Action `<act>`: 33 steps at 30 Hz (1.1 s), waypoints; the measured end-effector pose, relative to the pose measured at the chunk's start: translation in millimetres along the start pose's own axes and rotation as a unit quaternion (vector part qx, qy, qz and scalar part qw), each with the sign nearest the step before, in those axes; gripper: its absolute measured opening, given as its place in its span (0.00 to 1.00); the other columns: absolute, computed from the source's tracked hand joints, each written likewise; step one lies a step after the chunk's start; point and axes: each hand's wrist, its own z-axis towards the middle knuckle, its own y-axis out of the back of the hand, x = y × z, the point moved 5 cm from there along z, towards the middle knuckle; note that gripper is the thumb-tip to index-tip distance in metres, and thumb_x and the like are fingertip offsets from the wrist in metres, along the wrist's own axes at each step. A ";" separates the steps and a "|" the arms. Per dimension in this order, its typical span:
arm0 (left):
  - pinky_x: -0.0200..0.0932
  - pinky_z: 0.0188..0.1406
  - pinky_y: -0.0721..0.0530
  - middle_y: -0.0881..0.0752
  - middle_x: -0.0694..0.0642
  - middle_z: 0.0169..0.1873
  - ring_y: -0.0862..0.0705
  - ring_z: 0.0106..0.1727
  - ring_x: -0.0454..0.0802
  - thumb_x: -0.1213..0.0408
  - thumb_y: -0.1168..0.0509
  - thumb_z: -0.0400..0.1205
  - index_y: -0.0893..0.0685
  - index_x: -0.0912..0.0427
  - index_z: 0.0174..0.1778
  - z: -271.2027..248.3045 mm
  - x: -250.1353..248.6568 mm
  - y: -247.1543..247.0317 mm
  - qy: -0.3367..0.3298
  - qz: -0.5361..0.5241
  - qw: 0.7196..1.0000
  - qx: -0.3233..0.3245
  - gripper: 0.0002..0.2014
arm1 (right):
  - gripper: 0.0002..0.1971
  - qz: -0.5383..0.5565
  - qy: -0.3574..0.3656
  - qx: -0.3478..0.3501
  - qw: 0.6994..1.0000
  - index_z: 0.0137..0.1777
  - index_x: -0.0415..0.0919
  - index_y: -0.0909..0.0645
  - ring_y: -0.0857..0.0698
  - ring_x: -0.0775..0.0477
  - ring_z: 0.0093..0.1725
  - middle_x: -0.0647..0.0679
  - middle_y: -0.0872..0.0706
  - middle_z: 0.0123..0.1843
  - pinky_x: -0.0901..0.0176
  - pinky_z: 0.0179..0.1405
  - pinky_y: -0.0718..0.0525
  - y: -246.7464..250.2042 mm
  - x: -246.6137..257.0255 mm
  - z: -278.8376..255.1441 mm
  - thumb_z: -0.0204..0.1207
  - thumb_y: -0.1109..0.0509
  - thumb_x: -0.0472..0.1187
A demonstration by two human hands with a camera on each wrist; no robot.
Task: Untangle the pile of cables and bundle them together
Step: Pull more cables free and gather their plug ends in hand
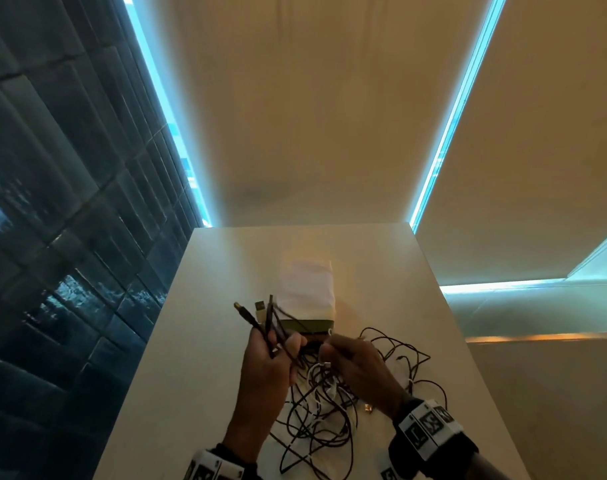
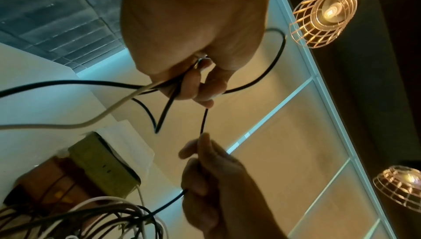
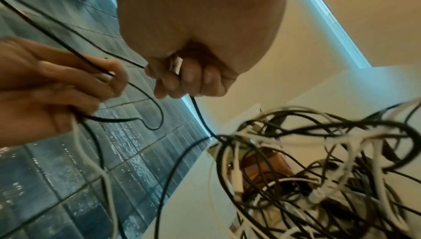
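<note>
A tangle of black and white cables lies on the white table. My left hand is raised above it and grips a bunch of cable ends, whose plugs stick up past the fingers. In the left wrist view the left hand is curled round black cables and a white one. My right hand, just to the right, pinches a single black cable that runs between the two hands and down into the tangle. The right hand's fingers are curled round it.
A white cloth pouch with a green band lies on the table behind the hands. A small brownish connector sits right of the tangle. Dark tiled wall stands left of the table; the table's edges run close on both sides.
</note>
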 end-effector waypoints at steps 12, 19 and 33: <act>0.33 0.17 0.28 0.18 0.48 0.27 0.26 0.19 0.41 0.73 0.32 0.80 0.25 0.59 0.44 -11.9 -7.5 -13.8 -0.039 0.017 0.999 0.016 0.08 | 0.10 -0.015 0.040 0.048 0.998 0.39 0.56 0.21 0.22 0.55 0.32 0.56 0.20 0.34 0.61 0.32 0.22 -13.8 17.5 -12.6 0.81 0.39 0.53; 0.35 0.15 0.31 0.27 0.53 0.24 0.32 0.19 0.43 0.74 0.33 0.81 0.30 0.65 0.41 -19.2 -18.3 0.4 -0.027 -0.027 0.999 -0.007 0.11 | 0.15 -0.054 -0.021 0.013 0.998 0.38 0.36 0.20 0.21 0.51 0.30 0.47 0.18 0.31 0.55 0.30 0.20 -10.1 -47.6 -20.2 0.80 0.32 0.47; 0.35 0.13 0.37 0.29 0.63 0.29 0.38 0.19 0.43 0.65 0.32 0.77 0.29 0.60 0.37 -23.0 -26.1 23.7 -0.006 -0.051 0.998 -0.029 0.10 | 0.16 0.022 -0.131 0.067 0.989 0.37 0.44 0.14 0.19 0.55 0.28 0.49 0.14 0.32 0.60 0.26 0.22 1.7 -58.8 -12.4 0.84 0.35 0.47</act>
